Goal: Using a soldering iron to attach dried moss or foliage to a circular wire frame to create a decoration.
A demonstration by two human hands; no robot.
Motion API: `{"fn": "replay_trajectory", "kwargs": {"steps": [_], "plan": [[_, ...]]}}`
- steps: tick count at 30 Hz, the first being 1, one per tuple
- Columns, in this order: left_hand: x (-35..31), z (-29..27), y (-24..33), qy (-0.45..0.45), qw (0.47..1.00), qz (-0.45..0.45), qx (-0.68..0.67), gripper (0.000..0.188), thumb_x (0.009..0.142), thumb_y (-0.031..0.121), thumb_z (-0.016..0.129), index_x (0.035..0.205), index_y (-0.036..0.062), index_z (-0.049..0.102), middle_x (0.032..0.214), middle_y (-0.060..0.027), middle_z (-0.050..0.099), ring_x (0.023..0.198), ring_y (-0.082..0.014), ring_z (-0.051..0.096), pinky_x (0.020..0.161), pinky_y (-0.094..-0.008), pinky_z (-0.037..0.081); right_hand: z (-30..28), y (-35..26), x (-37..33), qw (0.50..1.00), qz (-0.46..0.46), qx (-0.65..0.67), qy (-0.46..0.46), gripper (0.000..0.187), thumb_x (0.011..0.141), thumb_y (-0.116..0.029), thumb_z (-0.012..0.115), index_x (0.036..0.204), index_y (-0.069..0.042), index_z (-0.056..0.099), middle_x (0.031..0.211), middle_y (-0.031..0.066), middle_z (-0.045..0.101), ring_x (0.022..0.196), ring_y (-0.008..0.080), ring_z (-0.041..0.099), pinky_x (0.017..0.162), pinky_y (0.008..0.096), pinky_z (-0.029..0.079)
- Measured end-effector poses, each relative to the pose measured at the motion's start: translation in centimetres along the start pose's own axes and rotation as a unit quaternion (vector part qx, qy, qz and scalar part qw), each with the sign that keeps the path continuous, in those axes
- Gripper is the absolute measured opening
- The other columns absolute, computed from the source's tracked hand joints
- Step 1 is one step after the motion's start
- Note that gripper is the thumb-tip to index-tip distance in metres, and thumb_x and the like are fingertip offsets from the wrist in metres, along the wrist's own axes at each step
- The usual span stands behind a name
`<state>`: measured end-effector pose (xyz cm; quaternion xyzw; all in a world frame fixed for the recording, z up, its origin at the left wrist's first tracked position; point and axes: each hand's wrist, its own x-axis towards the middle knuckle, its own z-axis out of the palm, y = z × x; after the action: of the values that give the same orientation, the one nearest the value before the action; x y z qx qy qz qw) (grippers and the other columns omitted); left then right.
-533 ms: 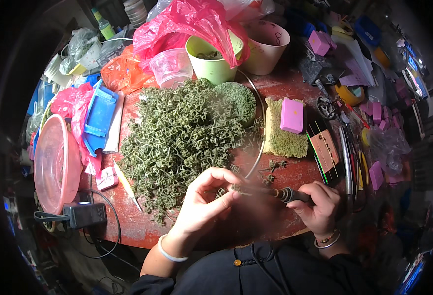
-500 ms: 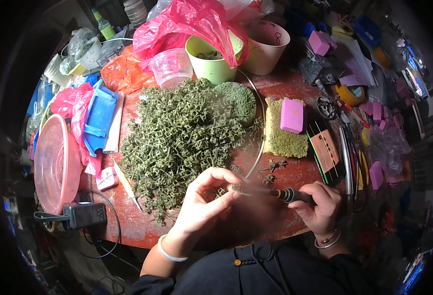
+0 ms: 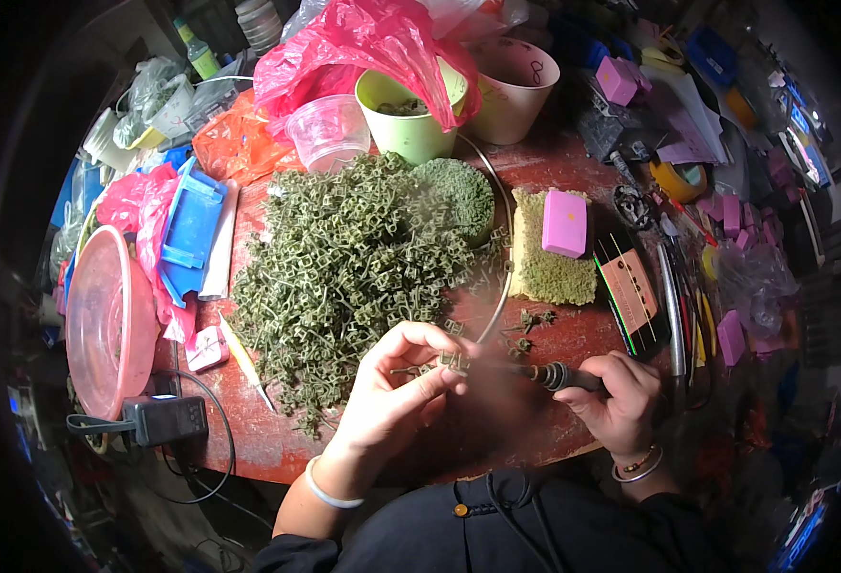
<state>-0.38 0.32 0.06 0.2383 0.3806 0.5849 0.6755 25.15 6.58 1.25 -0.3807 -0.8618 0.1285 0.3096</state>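
Observation:
My left hand (image 3: pixel 387 401) is closed, pinching a small green openwork piece (image 3: pixel 453 361) between thumb and fingertips. Square frames like those in the heaped green pieces (image 3: pixel 344 253) show on it. The heap spreads over the red table just beyond that hand. On the right, my right hand (image 3: pixel 623 393) wraps round a dark pen-shaped tool (image 3: pixel 561 375) with a ribbed collar. Its narrow front points left at the piece. The tip is lost in a brownish blur, so I cannot tell whether it touches the piece.
Beyond the heap stand a green round block (image 3: pixel 454 196), a light green bucket (image 3: pixel 406 134) and a white bucket (image 3: pixel 516 95). A pink block (image 3: pixel 566 224) rests on a yellowish sponge-like slab (image 3: pixel 535 263). Leftward are a pink basin (image 3: pixel 105 325) and a black corded box (image 3: pixel 165 418).
The green piece has turned slightly between my left fingertips and shifted a little left. My right hand and the tool have barely moved.

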Motion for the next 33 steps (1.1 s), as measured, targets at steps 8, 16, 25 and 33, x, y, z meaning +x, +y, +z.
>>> {"fn": "replay_trajectory", "kwargs": {"steps": [8, 16, 25, 33], "plan": [[0.1, -0.2, -0.4, 0.004, 1.000, 0.011, 0.004, 0.023, 0.089, 0.002, 0.067, 0.107, 0.0063, 0.054, 0.111, -0.0145, 0.065, 0.082, -0.0127, 0.064, 0.063, -0.0202, 0.050, -0.3, -0.2, 0.0, 0.999, 0.029, 0.023, 0.008, 0.040, 0.079, -0.039, 0.080, 0.078, -0.006, 0.058, 0.060, 0.0049, 0.050, 0.048, 0.0217, 0.052, 0.044, 0.0332, 0.039], [-0.4, -0.2, -0.6, 0.014, 0.997, 0.034, 0.074, 0.023, 0.090, 0.001, 0.067, 0.111, 0.0045, 0.061, 0.095, -0.0013, 0.061, 0.072, -0.0026, 0.054, 0.053, -0.0159, 0.040, -1.0, 2.6, 0.4, 0.978, 0.139, -0.145, 0.050, 0.030, 0.082, -0.024, 0.080, 0.080, -0.003, 0.059, 0.065, 0.0124, 0.057, 0.053, 0.0279, 0.056, 0.049, 0.0366, 0.042], [0.0, 0.3, -1.1, 0.007, 0.975, 0.131, 0.180, 0.019, 0.089, -0.004, 0.065, 0.106, 0.0012, 0.059, 0.103, -0.0065, 0.061, 0.076, -0.0066, 0.057, 0.058, -0.0190, 0.046, 0.7, -0.3, 0.7, 0.993, 0.108, 0.044, 0.031, 0.034, 0.080, -0.029, 0.082, 0.078, -0.004, 0.058, 0.059, 0.0067, 0.050, 0.048, 0.0210, 0.052, 0.046, 0.0321, 0.039], [-0.7, 0.0, -0.8, 0.020, 0.981, 0.058, 0.185, 0.021, 0.089, -0.002, 0.064, 0.109, 0.0026, 0.060, 0.100, 0.0004, 0.060, 0.085, -0.0037, 0.057, 0.074, -0.0200, 0.047, 1.3, -1.4, 1.0, 0.994, 0.069, 0.085, 0.023, 0.039, 0.081, -0.035, 0.080, 0.077, -0.003, 0.059, 0.059, 0.0043, 0.050, 0.047, 0.0177, 0.050, 0.045, 0.0305, 0.038]]}}
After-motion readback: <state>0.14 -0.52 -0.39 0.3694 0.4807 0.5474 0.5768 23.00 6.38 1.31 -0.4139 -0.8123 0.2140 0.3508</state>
